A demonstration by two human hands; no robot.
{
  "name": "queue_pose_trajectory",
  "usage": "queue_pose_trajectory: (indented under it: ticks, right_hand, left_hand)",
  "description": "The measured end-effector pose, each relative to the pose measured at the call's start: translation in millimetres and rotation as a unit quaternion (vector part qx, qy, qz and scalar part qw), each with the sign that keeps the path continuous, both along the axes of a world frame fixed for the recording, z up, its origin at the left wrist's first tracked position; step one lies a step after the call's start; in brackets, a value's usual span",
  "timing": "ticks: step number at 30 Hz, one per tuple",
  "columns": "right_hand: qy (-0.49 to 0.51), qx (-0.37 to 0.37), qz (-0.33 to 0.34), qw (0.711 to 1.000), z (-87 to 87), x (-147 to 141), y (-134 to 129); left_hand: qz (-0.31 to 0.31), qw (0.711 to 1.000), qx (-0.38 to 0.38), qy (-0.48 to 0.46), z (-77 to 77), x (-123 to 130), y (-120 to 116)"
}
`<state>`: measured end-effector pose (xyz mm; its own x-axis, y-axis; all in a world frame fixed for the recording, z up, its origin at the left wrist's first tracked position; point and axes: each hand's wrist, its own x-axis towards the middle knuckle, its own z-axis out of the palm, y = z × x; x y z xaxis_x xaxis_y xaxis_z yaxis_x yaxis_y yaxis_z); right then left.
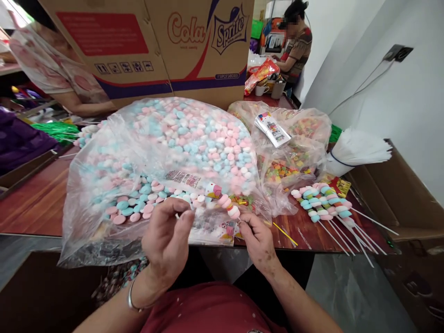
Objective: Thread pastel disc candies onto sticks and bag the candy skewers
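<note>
My right hand (259, 240) pinches the lower end of a candy skewer (229, 206), threaded with pink and white marshmallows and some orange gummy pieces. To its left, my left hand (166, 243) is raised with its fingers curled in and the thumb near the fingertips. Whatever it may hold is too small to make out. Just beyond both hands lies a big clear plastic bag (93, 185) full of pink, blue and white marshmallows (120, 218). A printed wrapper (189, 180) rests on the bag, close to the skewer's tip.
Finished marshmallow skewers (322, 203) lie stacked at the right, near a white tub of sticks (360, 148). Bags of gummies (284, 171) carry a bundle of printed packets (273, 129). A large carton (194, 51) stands behind. Two people work farther back.
</note>
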<state>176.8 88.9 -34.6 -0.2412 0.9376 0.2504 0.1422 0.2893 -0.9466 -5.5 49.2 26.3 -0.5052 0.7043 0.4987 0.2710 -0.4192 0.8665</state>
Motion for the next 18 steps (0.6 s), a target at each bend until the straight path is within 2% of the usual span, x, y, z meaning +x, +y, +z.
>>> queue_pose_trajectory:
  ticks: [1, 3, 6, 9, 12, 15, 18]
  right_hand:
    - [0.002, 0.006, -0.001, 1.000, -1.2, -1.7, -1.1]
    - [-0.002, 0.014, -0.006, 1.000, -4.1, -5.7, -3.5]
    - [-0.028, 0.012, -0.007, 1.000, -8.4, -12.5, -7.8]
    - [-0.044, 0.019, 0.001, 0.999, -10.6, -18.6, -11.7]
    - [-0.076, 0.050, 0.009, 0.996, -11.7, -22.4, -14.0]
    - [-0.137, 0.153, 0.001, 0.979, -14.7, -24.0, -15.1]
    - [-0.214, 0.266, -0.031, 0.939, -18.6, -26.0, -16.6]
  left_hand:
    - [-0.007, 0.993, -0.056, -0.099, -6.8, 0.1, 0.6]
    - [-0.061, 0.959, -0.135, -0.244, -15.7, -0.4, 8.2]
    - [-0.140, 0.914, -0.128, -0.357, -16.0, -3.3, 27.6]
    - [-0.161, 0.892, -0.079, -0.415, -9.1, -7.9, 45.8]
    - [-0.147, 0.882, -0.067, -0.442, -4.6, -10.4, 56.3]
    - [-0.158, 0.879, -0.083, -0.442, -5.1, -8.3, 59.9]
    - [-0.188, 0.881, -0.085, -0.425, -9.5, -3.7, 62.0]
